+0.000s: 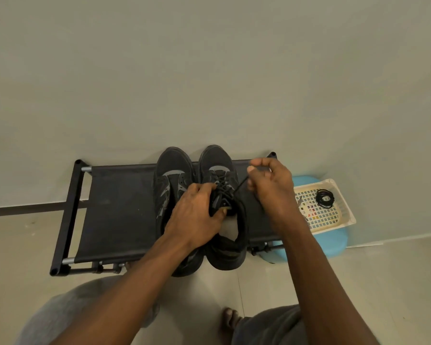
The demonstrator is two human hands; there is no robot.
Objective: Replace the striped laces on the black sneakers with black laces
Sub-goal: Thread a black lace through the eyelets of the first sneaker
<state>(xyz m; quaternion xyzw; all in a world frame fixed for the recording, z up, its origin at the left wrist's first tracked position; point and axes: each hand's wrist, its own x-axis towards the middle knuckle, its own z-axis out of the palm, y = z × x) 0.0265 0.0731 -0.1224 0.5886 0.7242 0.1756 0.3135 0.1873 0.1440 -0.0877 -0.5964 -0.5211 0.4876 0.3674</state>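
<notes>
Two black sneakers stand side by side on a black fabric rack (115, 207), toes toward the wall. The left sneaker (171, 180) shows no lace. The right sneaker (218, 168) has a black lace (223, 183) crossed through its eyelets. My left hand (197, 212) grips the tongue and upper of the right sneaker. My right hand (271, 185) pinches the free end of that black lace and holds it taut, up and to the right of the shoe. A coiled black lace (324, 198) and a striped lace (301, 201) lie in a basket.
A cream plastic basket (343, 215) sits on a light blue stool (334, 245) right of the rack. A pale wall stands just behind the rack. My knees in grey shorts and a bare foot (230, 317) are at the bottom on the tiled floor.
</notes>
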